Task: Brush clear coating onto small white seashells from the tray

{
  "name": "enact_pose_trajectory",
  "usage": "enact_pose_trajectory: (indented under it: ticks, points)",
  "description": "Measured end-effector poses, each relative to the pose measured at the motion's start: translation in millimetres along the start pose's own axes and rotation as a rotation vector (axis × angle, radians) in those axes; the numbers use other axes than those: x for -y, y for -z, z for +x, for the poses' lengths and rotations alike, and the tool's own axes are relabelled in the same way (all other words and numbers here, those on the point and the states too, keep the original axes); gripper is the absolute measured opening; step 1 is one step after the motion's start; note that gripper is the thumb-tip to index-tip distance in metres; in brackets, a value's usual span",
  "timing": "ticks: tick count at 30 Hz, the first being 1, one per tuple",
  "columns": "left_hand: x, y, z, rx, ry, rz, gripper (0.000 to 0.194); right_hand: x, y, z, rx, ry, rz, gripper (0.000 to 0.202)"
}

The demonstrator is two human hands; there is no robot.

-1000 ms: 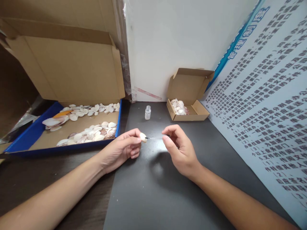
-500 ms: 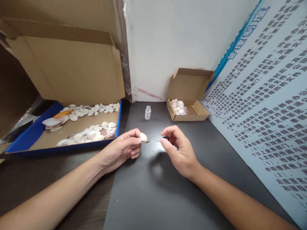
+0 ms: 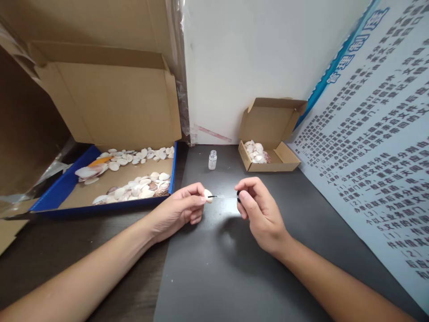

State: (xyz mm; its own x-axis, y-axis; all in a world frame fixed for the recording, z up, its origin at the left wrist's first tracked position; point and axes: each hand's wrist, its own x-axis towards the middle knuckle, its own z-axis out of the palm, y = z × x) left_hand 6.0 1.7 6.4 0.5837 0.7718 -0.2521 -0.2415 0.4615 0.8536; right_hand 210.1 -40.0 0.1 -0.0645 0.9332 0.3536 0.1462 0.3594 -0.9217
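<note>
My left hand pinches a small pale seashell between thumb and fingertips, just above the dark tabletop. In my right hand is a brush cap, with a black top and a thin, clear stem pointing left. Its dark brush tip lies against the shell's face, as far as I can see. Beyond the hands stands a small, uncapped glass bottle with a pale label; its print is too small to read.
A blue-edged cardboard box at the left holds rows of shells. At the back right, a small open carton contains more white shells. A white panel rises behind, and a printed poster borders the right side.
The brush tip has moved from the shell's lower edge onto its face. The shell is turned more toward the brush. The whole view has shifted slightly, so things appear further right.
</note>
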Motion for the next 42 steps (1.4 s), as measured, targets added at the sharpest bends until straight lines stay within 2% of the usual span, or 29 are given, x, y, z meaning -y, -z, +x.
enact_pose_trajectory:
  ticks: [5,9,14,17,22,26,31,34,39,42]
  points:
    - [0.9,1.1,0.7,0.007,-0.01,-0.007,0.021,0.4,-0.7,1.8,-0.031,0.022,-0.103,0.011]
    - [0.9,1.6,0.5,0.016,-0.007,-0.009,0.02,1.6,-1.3,2.6,-0.018,0.021,-0.093,0.005]
    - [0.1,0.6,-0.5,0.0,-0.005,-0.008,0.021,4.3,-2.5,2.8,-0.041,0.033,-0.148,0.012]
    - [0.0,0.1,-0.7,-0.004,-0.002,-0.002,0.023,5.4,-2.4,2.9,-0.033,0.047,-0.134,0.006]
    - [0.0,-0.1,-0.8,-0.007,-0.001,0.004,0.025,6.8,-1.4,3.1,-0.027,0.027,-0.153,0.011]
    - [-0.2,0.1,-0.8,0.0,0.002,0.016,0.024,6.7,-0.5,2.1,-0.014,0.047,-0.114,0.004]
    - [0.1,1.4,-0.7,0.004,-0.007,0.025,0.022,5.2,-0.8,1.7,-0.04,0.022,-0.147,0.01]
    - [0.9,2.0,-0.9,0.027,-0.003,0.058,0.023,4.3,-0.6,2.4,-0.028,0.037,-0.089,0.002]
    - [2.5,2.8,-0.4,0.068,0.007,0.118,0.027,5.4,-0.2,2.7,-0.009,0.036,-0.124,0.009]
    - [2.5,2.8,-0.1,0.069,0.012,0.13,0.025,6.4,0.0,2.1,-0.003,0.049,-0.087,0.002]
